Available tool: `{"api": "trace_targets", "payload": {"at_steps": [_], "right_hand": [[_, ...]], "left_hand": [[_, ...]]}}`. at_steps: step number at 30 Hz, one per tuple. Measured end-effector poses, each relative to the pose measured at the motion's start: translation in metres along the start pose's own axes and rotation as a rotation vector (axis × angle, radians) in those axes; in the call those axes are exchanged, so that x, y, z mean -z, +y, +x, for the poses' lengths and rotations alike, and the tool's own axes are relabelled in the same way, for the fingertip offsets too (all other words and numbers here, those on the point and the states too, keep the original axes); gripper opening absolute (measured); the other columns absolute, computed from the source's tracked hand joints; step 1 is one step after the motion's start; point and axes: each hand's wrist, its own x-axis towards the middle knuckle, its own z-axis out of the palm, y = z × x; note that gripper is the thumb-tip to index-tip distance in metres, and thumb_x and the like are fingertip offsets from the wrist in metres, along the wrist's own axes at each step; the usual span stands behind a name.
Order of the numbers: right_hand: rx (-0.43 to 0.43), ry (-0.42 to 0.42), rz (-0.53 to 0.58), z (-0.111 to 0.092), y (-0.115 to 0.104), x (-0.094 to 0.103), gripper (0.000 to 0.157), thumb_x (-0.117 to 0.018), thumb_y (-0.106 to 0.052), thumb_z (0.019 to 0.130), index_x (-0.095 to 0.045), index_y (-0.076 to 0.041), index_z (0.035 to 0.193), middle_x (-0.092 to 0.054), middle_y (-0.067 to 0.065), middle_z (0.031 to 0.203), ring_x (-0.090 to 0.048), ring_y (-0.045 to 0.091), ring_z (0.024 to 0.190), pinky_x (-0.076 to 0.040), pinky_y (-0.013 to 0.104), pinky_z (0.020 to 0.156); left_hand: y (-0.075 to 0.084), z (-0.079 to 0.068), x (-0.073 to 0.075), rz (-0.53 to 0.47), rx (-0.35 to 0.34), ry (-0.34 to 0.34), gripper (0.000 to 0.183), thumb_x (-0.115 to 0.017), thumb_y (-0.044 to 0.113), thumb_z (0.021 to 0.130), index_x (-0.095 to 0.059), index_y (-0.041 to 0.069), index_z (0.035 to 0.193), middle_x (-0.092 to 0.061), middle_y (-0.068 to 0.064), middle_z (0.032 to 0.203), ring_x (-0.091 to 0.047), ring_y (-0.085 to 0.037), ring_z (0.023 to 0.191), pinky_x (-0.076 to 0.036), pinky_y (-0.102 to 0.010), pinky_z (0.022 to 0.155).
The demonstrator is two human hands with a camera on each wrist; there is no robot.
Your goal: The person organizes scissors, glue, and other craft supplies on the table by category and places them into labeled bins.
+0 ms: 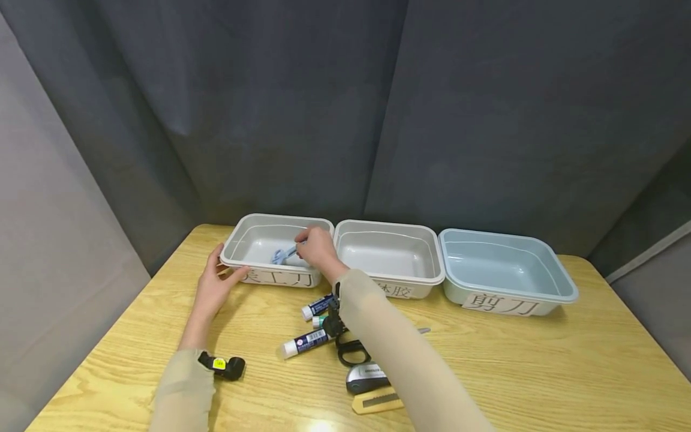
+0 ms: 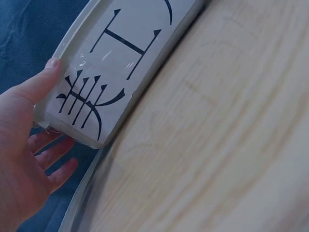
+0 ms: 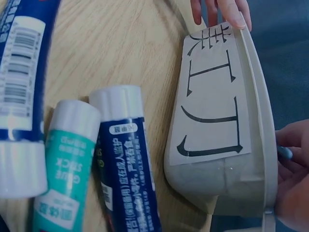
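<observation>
My right hand reaches over the left grey bin and pinches a slim light-blue tool with a wider shaped end. The tool slants down inside the bin; its exact kind is not clear. Only its blue tip shows by the fingers in the right wrist view. My left hand holds the left front corner of the same bin. In the left wrist view, the thumb lies on the rim beside the label, and the other fingers are around the bin's end.
A middle grey bin and a blue bin stand to the right. In front lie several glue sticks, black-handled scissors, a silver-and-black cutter and a yellow cutter, partly under the right forearm. A dark curtain hangs behind.
</observation>
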Motion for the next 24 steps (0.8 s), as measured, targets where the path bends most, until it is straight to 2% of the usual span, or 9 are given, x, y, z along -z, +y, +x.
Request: {"api": "trace_targets", "payload": {"at_steps": [6, 10, 12, 16, 20, 24], "right_hand": [[0.005, -0.092, -0.116, 0.0012, -0.0034, -0.0021, 0.025, -0.054, -0.005, 0.084, -0.067, -0.007, 0.106, -0.069, 0.004, 0.078, -0.062, 0.014, 0.076, -0.048, 0.024, 0.075], [0.068, -0.132, -0.259, 0.0037, -0.0047, -0.0032, 0.026, -0.051, -0.005, 0.086, -0.068, -0.009, 0.105, -0.069, 0.003, 0.098, -0.060, 0.018, 0.098, -0.045, 0.026, 0.090], [0.091, -0.165, -0.294, 0.0052, -0.0048, -0.0034, 0.029, -0.050, -0.002, 0.084, -0.068, -0.009, 0.107, -0.066, 0.003, 0.107, -0.057, 0.020, 0.107, -0.043, 0.027, 0.095], [0.108, -0.239, -0.306, 0.0079, -0.0042, -0.0040, 0.036, -0.049, 0.004, 0.081, -0.065, -0.006, 0.112, -0.063, 0.005, 0.116, -0.053, 0.022, 0.114, -0.040, 0.029, 0.099], [0.133, -0.308, -0.340, 0.0094, -0.0031, -0.0039, 0.038, -0.048, 0.003, 0.083, -0.061, -0.006, 0.117, -0.061, 0.007, 0.119, -0.052, 0.021, 0.115, -0.039, 0.029, 0.099], [0.161, -0.337, -0.341, 0.0067, -0.0028, -0.0001, 0.039, -0.046, 0.004, 0.084, -0.060, -0.007, 0.119, -0.060, 0.009, 0.119, -0.052, 0.021, 0.114, -0.040, 0.029, 0.098]], "left_hand": [[0.0005, -0.0022, 0.0009, -0.016, -0.001, -0.011, 0.087, -0.068, 0.035, 0.081, -0.015, 0.015, 0.146, -0.036, -0.020, 0.136, -0.041, -0.036, 0.118, -0.037, -0.049, 0.100], [0.0002, -0.0021, 0.0004, -0.026, -0.003, -0.010, 0.086, -0.068, 0.034, 0.081, -0.015, 0.015, 0.147, -0.035, -0.020, 0.137, -0.041, -0.037, 0.118, -0.036, -0.049, 0.100], [-0.0002, -0.0020, -0.0001, -0.027, -0.003, -0.012, 0.086, -0.068, 0.034, 0.081, -0.014, 0.016, 0.147, -0.035, -0.020, 0.137, -0.041, -0.037, 0.118, -0.037, -0.049, 0.100], [-0.0009, -0.0016, -0.0007, -0.022, -0.005, -0.016, 0.087, -0.067, 0.035, 0.081, -0.014, 0.016, 0.147, -0.035, -0.020, 0.137, -0.041, -0.036, 0.118, -0.037, -0.049, 0.100], [-0.0009, -0.0010, -0.0015, -0.015, -0.005, -0.014, 0.087, -0.068, 0.035, 0.081, -0.015, 0.015, 0.146, -0.036, -0.020, 0.136, -0.042, -0.036, 0.117, -0.037, -0.048, 0.100], [-0.0018, -0.0002, -0.0033, -0.010, 0.002, -0.019, 0.087, -0.067, 0.036, 0.081, -0.015, 0.016, 0.146, -0.036, -0.020, 0.136, -0.041, -0.036, 0.118, -0.037, -0.048, 0.100]]}}
